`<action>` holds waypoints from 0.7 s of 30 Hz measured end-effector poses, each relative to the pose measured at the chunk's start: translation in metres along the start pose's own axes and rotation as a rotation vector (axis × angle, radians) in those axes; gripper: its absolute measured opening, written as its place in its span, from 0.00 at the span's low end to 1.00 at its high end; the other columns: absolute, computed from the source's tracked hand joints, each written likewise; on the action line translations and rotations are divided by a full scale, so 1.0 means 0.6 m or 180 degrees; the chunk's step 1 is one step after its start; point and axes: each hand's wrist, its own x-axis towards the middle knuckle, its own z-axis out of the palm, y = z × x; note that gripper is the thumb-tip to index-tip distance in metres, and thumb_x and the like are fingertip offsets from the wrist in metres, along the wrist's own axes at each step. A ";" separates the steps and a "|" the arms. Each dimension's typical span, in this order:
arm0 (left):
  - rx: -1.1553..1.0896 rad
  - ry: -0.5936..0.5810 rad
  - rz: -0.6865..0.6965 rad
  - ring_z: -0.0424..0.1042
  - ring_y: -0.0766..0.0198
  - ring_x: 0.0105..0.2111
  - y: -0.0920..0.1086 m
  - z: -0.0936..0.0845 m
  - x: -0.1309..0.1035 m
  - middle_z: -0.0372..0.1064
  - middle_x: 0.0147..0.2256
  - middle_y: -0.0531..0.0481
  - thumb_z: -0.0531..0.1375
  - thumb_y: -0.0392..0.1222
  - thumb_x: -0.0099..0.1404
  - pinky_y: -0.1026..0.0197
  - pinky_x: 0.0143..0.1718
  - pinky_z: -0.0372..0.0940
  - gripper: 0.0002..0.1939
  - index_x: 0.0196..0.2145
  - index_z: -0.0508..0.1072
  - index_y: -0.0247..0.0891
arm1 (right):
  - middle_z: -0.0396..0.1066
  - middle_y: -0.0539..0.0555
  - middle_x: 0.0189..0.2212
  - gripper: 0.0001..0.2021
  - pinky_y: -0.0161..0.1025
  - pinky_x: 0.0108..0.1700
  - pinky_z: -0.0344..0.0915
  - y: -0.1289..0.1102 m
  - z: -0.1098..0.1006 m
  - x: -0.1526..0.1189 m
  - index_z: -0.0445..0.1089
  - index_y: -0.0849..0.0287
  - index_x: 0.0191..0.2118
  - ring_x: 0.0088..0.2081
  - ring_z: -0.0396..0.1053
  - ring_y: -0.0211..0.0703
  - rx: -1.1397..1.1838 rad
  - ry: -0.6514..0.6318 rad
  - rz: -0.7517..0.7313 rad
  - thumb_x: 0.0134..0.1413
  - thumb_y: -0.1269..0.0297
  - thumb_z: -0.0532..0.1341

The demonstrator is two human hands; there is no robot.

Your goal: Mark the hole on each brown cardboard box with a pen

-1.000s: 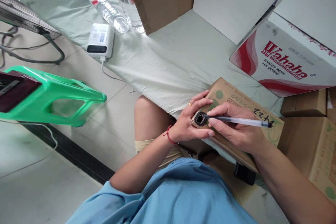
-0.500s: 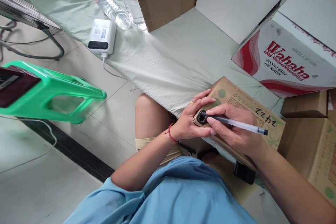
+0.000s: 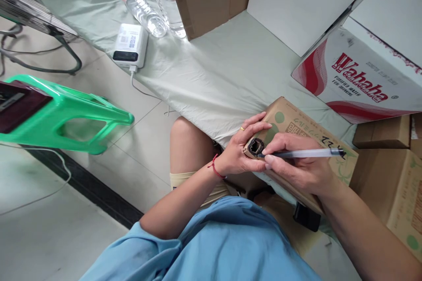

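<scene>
A small piece of cardboard (image 3: 248,151) with a dark hole ringed in black ink is held between the thumb and fingers of my left hand (image 3: 242,149). Beneath it lies a brown carton (image 3: 308,134) with green print and handwritten black digits. My right hand (image 3: 298,162) grips a pen (image 3: 306,153) with a clear barrel and a black end. The pen's tip is at the lower right edge of the black ring, close to my left thumb. My right palm rests over the carton, covering part of its print.
A Wahaha water carton (image 3: 359,74) stands at the right, near brown cartons (image 3: 376,184). On the pale green cloth (image 3: 211,70) are a white power bank (image 3: 130,46) with a cable, and water bottles (image 3: 141,11). A green stool (image 3: 72,116) stands left on the tiled floor.
The pen tip has moved from the upper right of the black ring to its lower right edge. The pen now lies closer to level. My left hand stays almost still.
</scene>
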 end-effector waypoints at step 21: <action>-0.0026 0.0075 0.0246 0.59 0.35 0.75 -0.004 0.001 0.000 0.61 0.73 0.33 0.75 0.65 0.62 0.33 0.74 0.59 0.45 0.70 0.69 0.48 | 0.70 0.44 0.26 0.04 0.33 0.25 0.56 0.010 0.002 -0.005 0.75 0.55 0.40 0.23 0.61 0.32 -0.0305 0.0594 0.0410 0.64 0.71 0.65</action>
